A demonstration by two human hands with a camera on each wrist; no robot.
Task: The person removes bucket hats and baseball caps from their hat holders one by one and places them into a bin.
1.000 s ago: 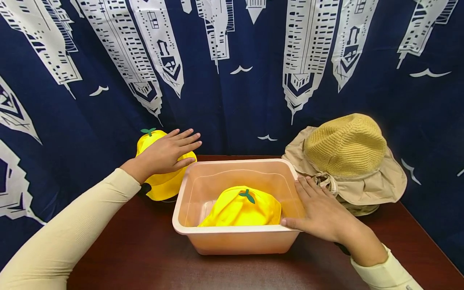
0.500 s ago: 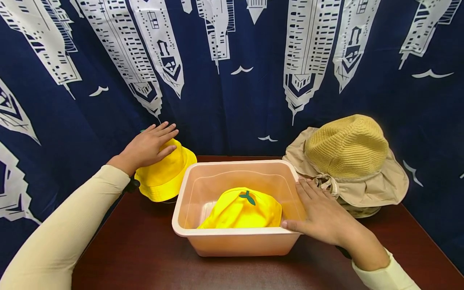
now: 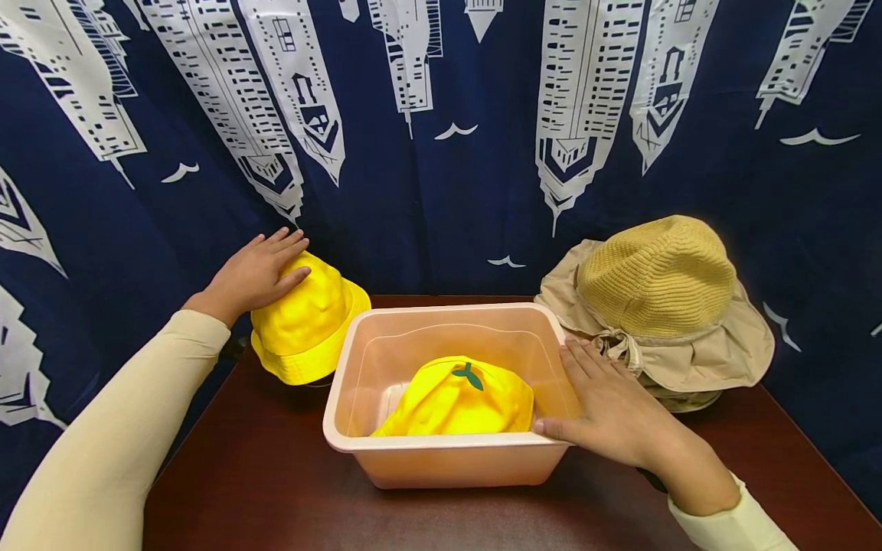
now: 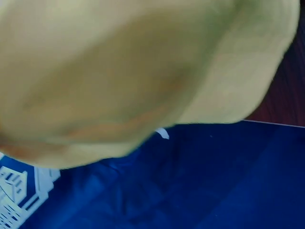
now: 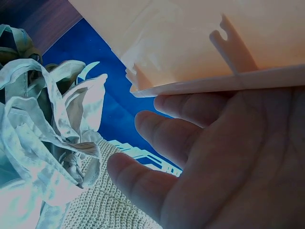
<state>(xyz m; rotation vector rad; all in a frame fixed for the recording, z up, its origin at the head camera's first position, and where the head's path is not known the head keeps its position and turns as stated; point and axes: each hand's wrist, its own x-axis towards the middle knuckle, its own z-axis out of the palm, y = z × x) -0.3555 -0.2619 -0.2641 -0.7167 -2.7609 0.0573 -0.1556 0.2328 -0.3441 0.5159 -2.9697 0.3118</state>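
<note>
My left hand (image 3: 255, 272) rests with fairly straight fingers on the crown of a yellow bucket hat (image 3: 320, 306) at the left; the hat blurs close up in the left wrist view. The hand covers part of the crown. At the right end of a peach plastic basin (image 3: 458, 463), my right hand (image 3: 620, 405) lies against the rim, fingers extended and thumb at the front corner. Palm and fingers (image 5: 167, 138) show beside the basin wall (image 5: 181, 47) in the right wrist view. Inside the basin sits a second yellow hat (image 3: 462, 402) with a green leaf on top.
Behind my right hand stands a stack of hats, with a knitted mustard hat (image 3: 658, 275) over a beige wide-brimmed hat (image 3: 703, 356) with ties. Everything stands on a dark red-brown table (image 3: 276, 474). A navy curtain (image 3: 427, 207) with white buildings hangs at the back edge.
My left hand has moved left across the yellow bucket hat, from over its right part to the left side of its crown. My right hand and the basin have stayed nearly still.
</note>
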